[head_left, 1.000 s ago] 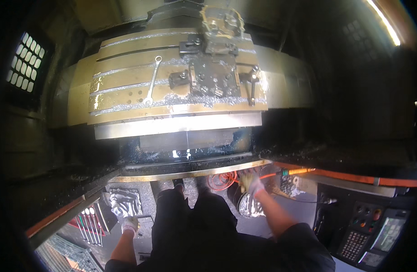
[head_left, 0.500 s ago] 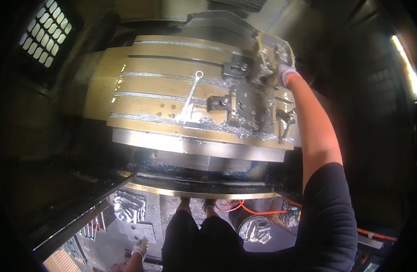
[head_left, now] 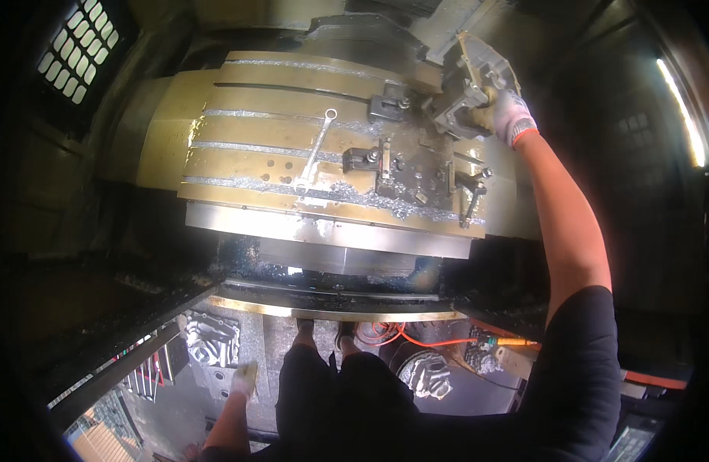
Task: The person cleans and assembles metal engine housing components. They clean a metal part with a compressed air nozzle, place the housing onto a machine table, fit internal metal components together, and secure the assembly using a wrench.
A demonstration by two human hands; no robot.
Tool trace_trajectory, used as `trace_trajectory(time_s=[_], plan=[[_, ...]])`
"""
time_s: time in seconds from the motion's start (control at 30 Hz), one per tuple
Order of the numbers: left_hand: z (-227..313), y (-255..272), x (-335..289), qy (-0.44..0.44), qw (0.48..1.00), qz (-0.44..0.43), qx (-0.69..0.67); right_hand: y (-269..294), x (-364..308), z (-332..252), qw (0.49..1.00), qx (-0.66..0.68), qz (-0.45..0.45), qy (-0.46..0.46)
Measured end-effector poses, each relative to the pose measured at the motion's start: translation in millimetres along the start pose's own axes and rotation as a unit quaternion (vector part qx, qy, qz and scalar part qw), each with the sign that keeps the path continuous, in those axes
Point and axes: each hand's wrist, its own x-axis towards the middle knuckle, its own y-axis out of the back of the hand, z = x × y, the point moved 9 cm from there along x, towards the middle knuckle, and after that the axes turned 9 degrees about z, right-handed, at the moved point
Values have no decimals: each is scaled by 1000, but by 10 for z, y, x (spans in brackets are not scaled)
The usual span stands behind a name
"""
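Note:
My right hand (head_left: 502, 114), in a white glove with a red cuff, reaches far across the slotted machine table (head_left: 239, 146) and grips a grey metal casting (head_left: 471, 81), which is lifted and tilted above the fixture at the table's far right. My left hand (head_left: 243, 379), also gloved, hangs low beside my leg near a similar casting (head_left: 209, 344) lying below; whether it holds anything is hidden. A combination wrench (head_left: 316, 151) lies across the table's slots. Clamps (head_left: 367, 158) and a dark fixture plate (head_left: 416, 173) sit just left of the lifted casting.
Metal chips (head_left: 354, 194) are strewn along the table's front slot. Below, another casting (head_left: 427, 376) rests by an orange hose (head_left: 439, 341). A grated window (head_left: 75, 54) is at upper left, a light strip (head_left: 682, 112) at right.
My right hand rose from below up to the fixture, took hold of the casting and has lifted it off, tilting it up to the right. My left hand stayed low.

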Motion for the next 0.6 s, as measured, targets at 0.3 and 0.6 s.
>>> trace_trajectory(time_s=[0.3,0.6], plan=[[4701,-1289,-296,-115,860,-347,-355,-1,-1485,125,902,403,-125,-91],[5366,-1932,-1647,-153,709,-484,-490,17,-3515,99,936,321,-88,-112]])
